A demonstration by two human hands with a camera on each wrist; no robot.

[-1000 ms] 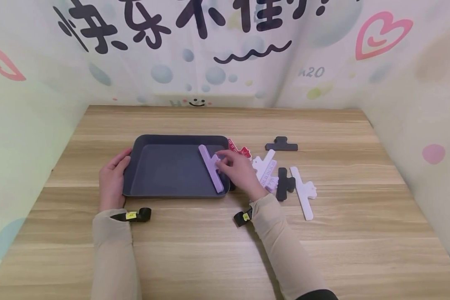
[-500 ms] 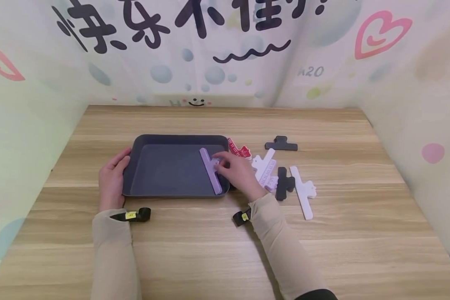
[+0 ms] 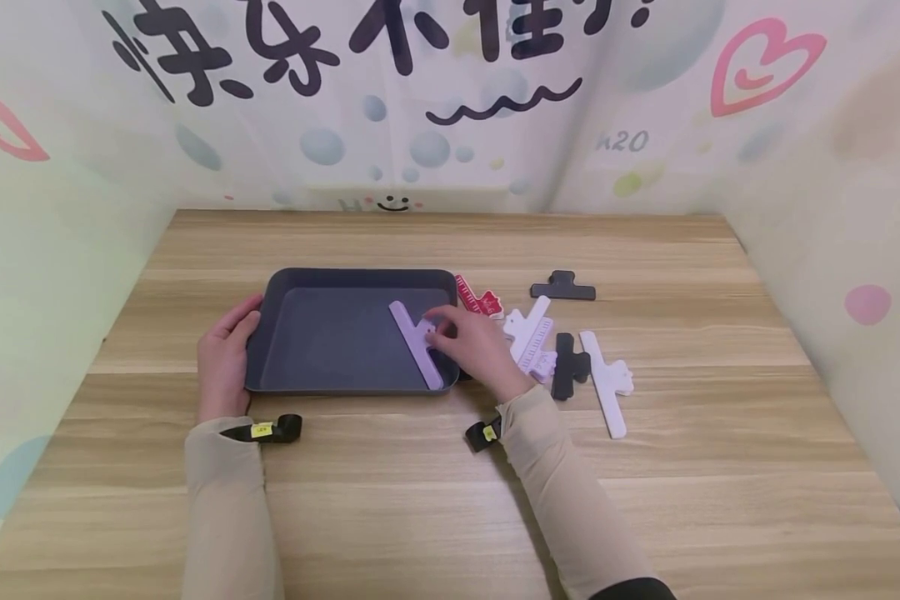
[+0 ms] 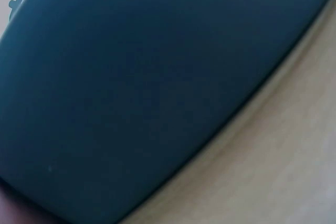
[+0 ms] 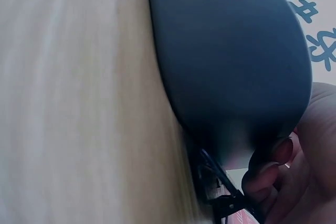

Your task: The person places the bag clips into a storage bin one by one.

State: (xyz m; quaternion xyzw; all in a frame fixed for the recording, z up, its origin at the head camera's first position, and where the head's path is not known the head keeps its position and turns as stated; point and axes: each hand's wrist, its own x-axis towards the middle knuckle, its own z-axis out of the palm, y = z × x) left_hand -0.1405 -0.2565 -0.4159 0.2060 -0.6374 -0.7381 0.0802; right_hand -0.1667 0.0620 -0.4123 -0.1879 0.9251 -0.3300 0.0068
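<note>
PLACE — booth-like | printed hangings (image 3: 258,171), three sides | wood-grain table (image 3: 375,500)

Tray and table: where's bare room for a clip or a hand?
Bare: the tray, from its left wall to the purple clip in the right hand; the table, before the tray between the sleeves, and right of the rightmost white clip. Crowded: the tray's right end and the clip cluster beside it.

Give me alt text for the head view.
The right hand pinches a purple clip at the right end of a dark tray, with the left hand against the tray's left side. Red, white, purple and black clips lie on the wooden table to the right.
</note>
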